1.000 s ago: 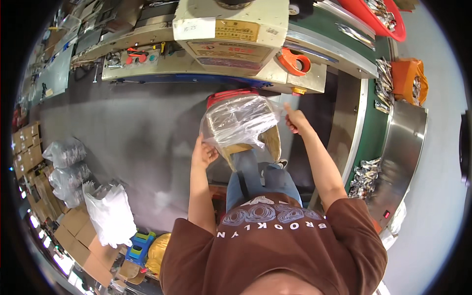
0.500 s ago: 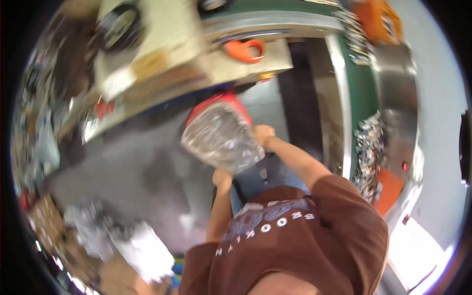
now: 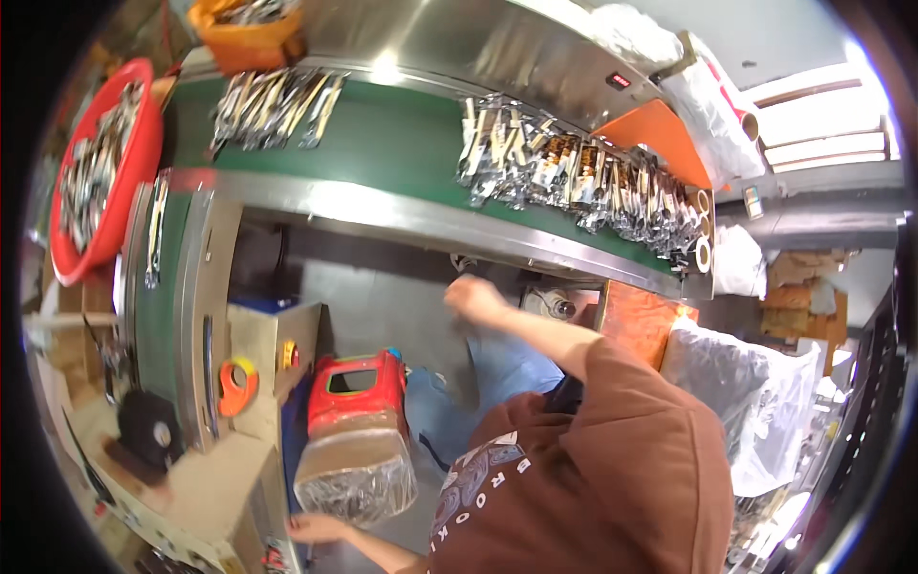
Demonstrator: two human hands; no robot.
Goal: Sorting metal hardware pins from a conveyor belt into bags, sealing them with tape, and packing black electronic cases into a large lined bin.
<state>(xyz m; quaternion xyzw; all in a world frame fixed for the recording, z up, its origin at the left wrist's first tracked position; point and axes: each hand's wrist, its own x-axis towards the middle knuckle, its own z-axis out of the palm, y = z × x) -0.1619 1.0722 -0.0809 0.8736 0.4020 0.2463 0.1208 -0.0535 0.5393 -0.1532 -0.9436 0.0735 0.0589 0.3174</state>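
My left hand point(image 3: 316, 528) is low in the picture, its fingers stretched out beside the near edge of a seat wrapped in clear plastic point(image 3: 359, 475). Whether it touches the wrapping I cannot tell. The seat belongs to a red plastic stool point(image 3: 354, 383) with a rectangular opening, standing on the floor left of my legs. My right hand point(image 3: 475, 301) is held out over the floor, in front of the conveyor's metal edge. It is smeared by motion, so its fingers do not show clearly, and I see no object in it.
A green conveyor belt point(image 3: 402, 129) carries several clear-wrapped cutlery packs point(image 3: 593, 177). More packs fill a red basin point(image 3: 143, 163) at the left, near an orange tub point(image 3: 253, 43). An orange ring point(image 3: 237, 386) lies on a cream machine housing. A plastic-covered stack point(image 3: 741, 392) stands at the right.
My view has swung to the right, toward the conveyor. Earlier both hands were at the wrapped seat; now my right hand is away from it and the stool stands at the left.
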